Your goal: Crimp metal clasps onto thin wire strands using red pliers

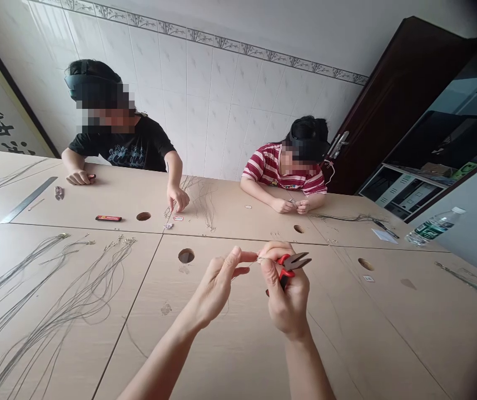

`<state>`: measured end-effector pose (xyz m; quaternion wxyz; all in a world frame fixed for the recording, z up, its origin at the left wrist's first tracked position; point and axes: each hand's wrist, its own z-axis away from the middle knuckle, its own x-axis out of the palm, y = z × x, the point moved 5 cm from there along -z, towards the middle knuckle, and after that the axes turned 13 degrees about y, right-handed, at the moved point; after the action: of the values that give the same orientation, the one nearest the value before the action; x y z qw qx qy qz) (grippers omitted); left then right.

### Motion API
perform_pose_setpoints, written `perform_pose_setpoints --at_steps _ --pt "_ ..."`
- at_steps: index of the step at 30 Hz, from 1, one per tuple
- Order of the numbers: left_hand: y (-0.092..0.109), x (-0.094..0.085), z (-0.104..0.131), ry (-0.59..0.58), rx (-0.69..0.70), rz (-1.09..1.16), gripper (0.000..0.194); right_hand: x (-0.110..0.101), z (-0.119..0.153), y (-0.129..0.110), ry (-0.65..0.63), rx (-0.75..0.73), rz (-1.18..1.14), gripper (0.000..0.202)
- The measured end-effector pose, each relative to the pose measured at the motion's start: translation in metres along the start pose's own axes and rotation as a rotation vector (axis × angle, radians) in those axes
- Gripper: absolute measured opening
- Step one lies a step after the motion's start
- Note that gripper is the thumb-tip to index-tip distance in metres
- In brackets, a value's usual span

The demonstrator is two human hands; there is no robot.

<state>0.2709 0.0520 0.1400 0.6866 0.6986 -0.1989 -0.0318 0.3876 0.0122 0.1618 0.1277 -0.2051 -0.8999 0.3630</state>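
Observation:
In the middle of the head view, my right hand (288, 294) is closed around red-and-black pliers (292, 264). The jaws of the pliers point up and to the right, slightly apart. Its thumb and index finger also pinch the end of a thin cord (266, 259). My left hand (217, 283) meets it fingertip to fingertip, with the index finger stretched along the cord and the thumb lying close above. A fine strand hangs below the left hand. Whatever sits at the cord's end is too small to make out. Both hands are raised above the table (205, 355).
Bundles of dark cords (75, 278) spread over the left side, more (467, 280) at the right edge. Opposite sit two people, one in a black shirt (138, 144), one in a striped shirt (263, 164). A metal ruler (30, 199), cable holes (186, 255) and a water bottle (434, 226) are also there.

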Motion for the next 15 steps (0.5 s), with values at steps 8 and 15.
perform_pose_setpoints --at_steps 8,15 --pt "0.002 0.004 0.007 -0.272 -0.067 -0.144 0.059 -0.006 -0.004 0.004 0.069 -0.046 0.059 0.014" --pt "0.008 0.002 0.02 -0.462 -0.146 -0.19 0.058 -0.017 -0.009 0.01 0.143 -0.047 0.063 0.015"
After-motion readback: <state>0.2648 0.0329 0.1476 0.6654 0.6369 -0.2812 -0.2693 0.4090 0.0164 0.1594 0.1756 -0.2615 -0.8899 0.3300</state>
